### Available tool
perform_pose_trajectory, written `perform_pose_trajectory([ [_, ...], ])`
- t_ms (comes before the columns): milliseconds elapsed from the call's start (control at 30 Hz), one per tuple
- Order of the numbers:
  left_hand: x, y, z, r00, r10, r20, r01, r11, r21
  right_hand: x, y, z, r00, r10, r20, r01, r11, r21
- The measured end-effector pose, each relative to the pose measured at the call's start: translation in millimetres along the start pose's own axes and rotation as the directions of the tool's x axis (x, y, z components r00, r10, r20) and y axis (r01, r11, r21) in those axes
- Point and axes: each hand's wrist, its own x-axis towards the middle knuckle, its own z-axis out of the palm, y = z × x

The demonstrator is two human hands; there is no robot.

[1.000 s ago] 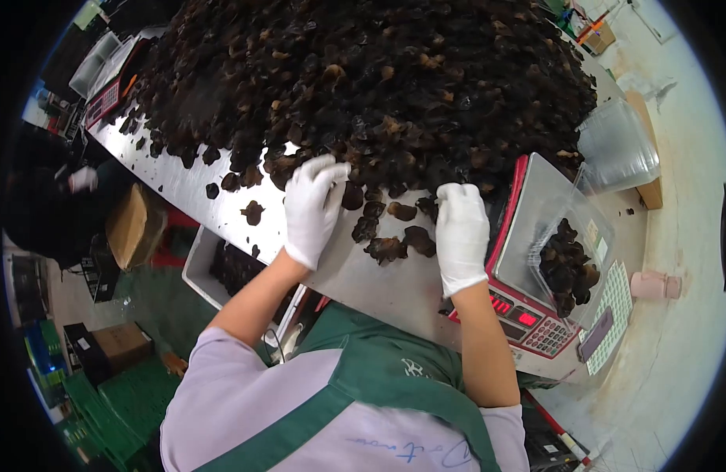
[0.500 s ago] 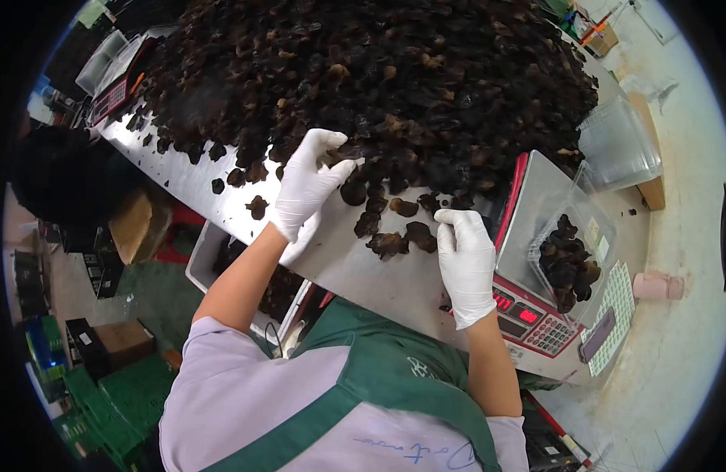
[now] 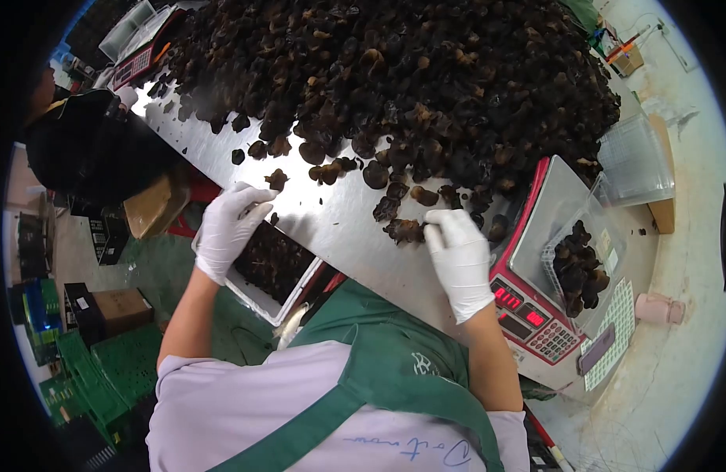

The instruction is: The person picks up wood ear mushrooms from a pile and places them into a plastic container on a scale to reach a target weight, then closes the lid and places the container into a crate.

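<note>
My left hand [image 3: 231,230], in a white glove, is over the table's near edge beside a white bin [image 3: 283,313] of dark pieces. Its fingers are curled towards the thumb; whatever they may hold is too small to make out. My gloved right hand [image 3: 460,263] is low over the metal table, fingers closed at a piece of wood ear mushroom that it mostly covers. Beside its fingertips lies another wood ear piece [image 3: 402,230]. A large heap of dark wood ear mushrooms [image 3: 394,86] spreads behind both hands, with loose pieces along its front.
Right of my right hand stands a red scale [image 3: 528,315] with lit digits, bearing a clear tray [image 3: 606,259] of wood ear. Farther right are empty clear trays [image 3: 634,161], a label sheet [image 3: 614,342] with a phone, and a pink cup [image 3: 658,309]. Another person [image 3: 103,149] is at left.
My left hand has pulled back from the heap's front edge to beside the white bin. My right hand has shifted slightly left, over a loose wood ear piece. The view has shifted slightly.
</note>
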Motion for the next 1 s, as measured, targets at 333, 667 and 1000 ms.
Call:
perform_pose_trajectory([
  [333,63,47,130,0.93,0.358,-0.081,-0.344,0.927,0.149,-19,-16,5,0.998,0.012,0.062,-0.004,0.991,-0.136],
  [667,97,63,150,0.886,0.367,-0.285,-0.42,0.894,-0.154,-10,-10,-21,0.979,0.131,-0.159,-0.13,0.991,0.015],
  [1000,131,66,140,0.913,0.382,-0.141,-0.355,0.917,0.182,-13,-10,-33,0.968,0.227,-0.105,-0.196,0.95,0.241],
])
